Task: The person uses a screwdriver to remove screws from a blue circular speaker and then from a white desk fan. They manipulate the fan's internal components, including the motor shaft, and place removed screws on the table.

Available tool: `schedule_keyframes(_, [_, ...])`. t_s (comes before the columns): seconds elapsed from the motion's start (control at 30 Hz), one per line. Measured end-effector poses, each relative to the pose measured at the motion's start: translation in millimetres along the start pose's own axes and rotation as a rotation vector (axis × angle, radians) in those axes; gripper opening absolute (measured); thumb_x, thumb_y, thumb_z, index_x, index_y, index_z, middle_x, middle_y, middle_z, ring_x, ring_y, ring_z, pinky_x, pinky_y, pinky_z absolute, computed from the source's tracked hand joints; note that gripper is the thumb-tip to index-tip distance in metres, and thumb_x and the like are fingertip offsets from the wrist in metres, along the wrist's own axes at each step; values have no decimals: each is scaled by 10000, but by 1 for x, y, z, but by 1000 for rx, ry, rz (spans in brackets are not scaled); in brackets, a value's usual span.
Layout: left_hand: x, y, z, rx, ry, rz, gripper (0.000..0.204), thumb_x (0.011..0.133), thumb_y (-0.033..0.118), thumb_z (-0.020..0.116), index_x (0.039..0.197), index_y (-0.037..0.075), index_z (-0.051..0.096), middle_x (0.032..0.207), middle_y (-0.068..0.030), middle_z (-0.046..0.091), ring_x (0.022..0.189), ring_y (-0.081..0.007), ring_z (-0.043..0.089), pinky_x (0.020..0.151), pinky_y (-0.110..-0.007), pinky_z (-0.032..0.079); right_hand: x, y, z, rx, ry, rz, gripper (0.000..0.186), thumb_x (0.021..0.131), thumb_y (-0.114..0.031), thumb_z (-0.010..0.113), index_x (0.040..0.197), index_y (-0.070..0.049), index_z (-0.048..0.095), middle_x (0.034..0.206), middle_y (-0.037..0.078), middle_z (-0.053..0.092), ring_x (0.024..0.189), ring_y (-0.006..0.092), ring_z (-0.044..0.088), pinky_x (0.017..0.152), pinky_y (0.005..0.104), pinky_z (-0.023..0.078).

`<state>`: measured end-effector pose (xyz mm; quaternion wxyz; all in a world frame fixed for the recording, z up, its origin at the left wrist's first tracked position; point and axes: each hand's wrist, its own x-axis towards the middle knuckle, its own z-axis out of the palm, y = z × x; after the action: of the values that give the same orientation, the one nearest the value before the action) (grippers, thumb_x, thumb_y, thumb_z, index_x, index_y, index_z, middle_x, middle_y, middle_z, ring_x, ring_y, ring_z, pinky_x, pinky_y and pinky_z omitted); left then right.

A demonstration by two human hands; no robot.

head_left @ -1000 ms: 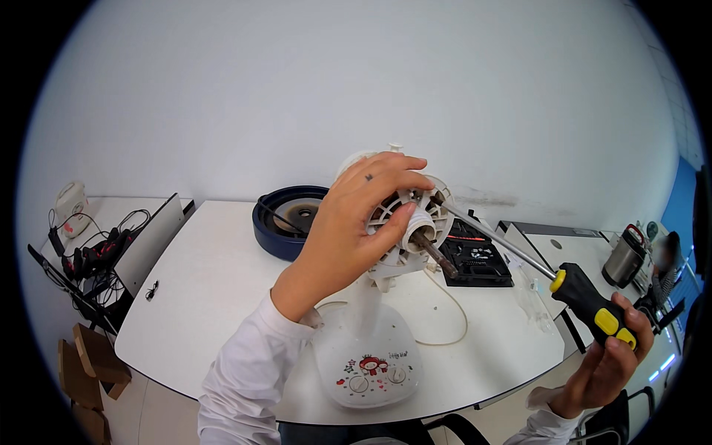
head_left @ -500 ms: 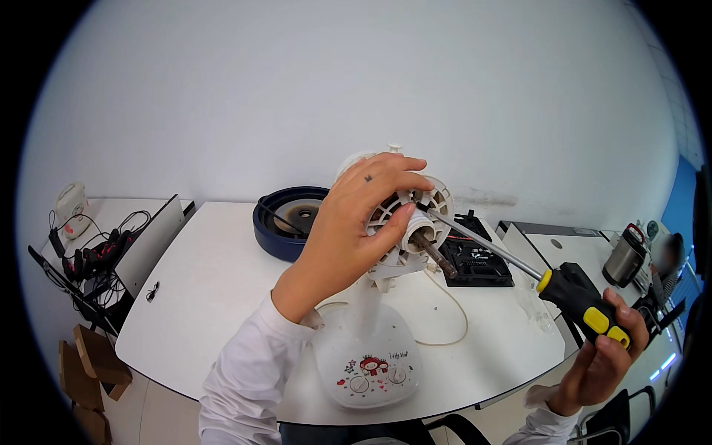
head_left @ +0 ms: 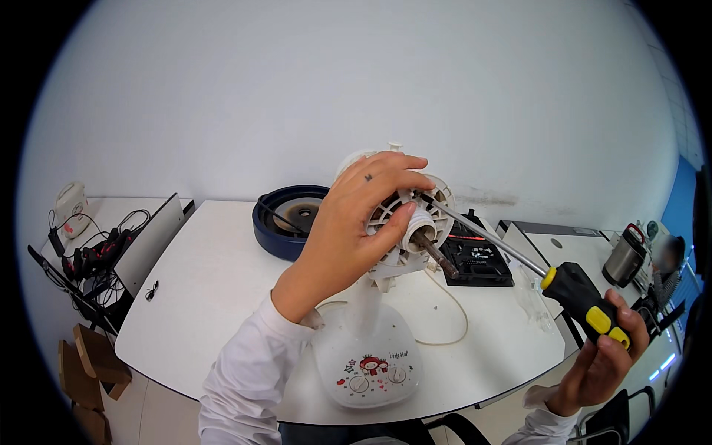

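My left hand [head_left: 348, 230] is curled over the white motor housing [head_left: 404, 263] of a table fan, whose rusty shaft [head_left: 437, 256] sticks out toward me from a threaded collar. The fan's white base [head_left: 374, 337], with printed decoration and two knobs, stands on the table. At the right, my right hand [head_left: 601, 356] grips a black and yellow screwdriver [head_left: 582, 300] by its handle; the long steel blade slants up-left to the housing just above the collar, where its tip sits near my left fingertips.
A blue round pan-like part [head_left: 271, 233] and an open black tool case [head_left: 482, 267] lie behind the fan on the white table [head_left: 193, 311]. Tangled cables [head_left: 96, 259] cover the left desk. A steel kettle [head_left: 623, 263] and a seated person [head_left: 664, 278] are at the right.
Over the last second my right hand and the screwdriver have shifted slightly leftward, toward the fan housing. My left hand has stayed in place.
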<state>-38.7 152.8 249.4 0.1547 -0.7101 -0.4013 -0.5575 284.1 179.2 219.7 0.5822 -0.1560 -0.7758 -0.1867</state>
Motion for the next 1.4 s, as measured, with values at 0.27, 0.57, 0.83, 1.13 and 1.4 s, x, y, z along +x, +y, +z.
schedule_keyframes(0.27, [-1, 0, 0, -10, -1, -14, 263, 810, -20, 539, 1049, 53, 618, 1223, -105, 577, 1222, -268, 469, 995, -361, 397, 3, -2, -2, -31, -37, -39, 414, 825, 104, 545, 1078, -219, 494, 1188, 122, 390, 1113, 349, 544, 919, 407, 513])
schedule_keyframes(0.57, [-1, 0, -1, -9, -7, -4, 258, 819, -13, 536, 1054, 54, 617, 1224, -104, 573, 1223, -263, 466, 989, -355, 402, 2, 0, -1, -31, -11, -50, 438, 804, 120, 546, 1082, -215, 498, 1183, 127, 395, 1097, 359, 554, 906, 405, 519])
schedule_keyframes(0.83, [-1, 1, -1, -16, -4, -22, 261, 820, -13, 536, 1058, 58, 619, 1230, -101, 572, 1229, -263, 460, 990, -358, 403, 2, 0, -2, 8, -25, -94, 255, 932, -5, 455, 1123, -168, 498, 1249, 168, 409, 1128, 406, 533, 929, 457, 489])
schedule_keyframes(1.13, [-2, 0, 0, 11, 4, -4, 268, 819, -15, 533, 1060, 60, 621, 1229, -101, 571, 1227, -262, 460, 996, -363, 395, -4, 5, -8, -20, -13, -79, 276, 922, 20, 448, 1119, -169, 488, 1251, 176, 409, 1120, 404, 540, 923, 463, 493])
schedule_keyframes(1.4, [0, 0, -2, 9, 1, -2, 268, 821, -14, 534, 1064, 56, 623, 1231, -108, 570, 1218, -265, 471, 993, -360, 395, -7, 6, -11, -37, 33, -58, 276, 940, -6, 428, 1153, -175, 479, 1269, 176, 405, 1121, 410, 536, 955, 490, 479])
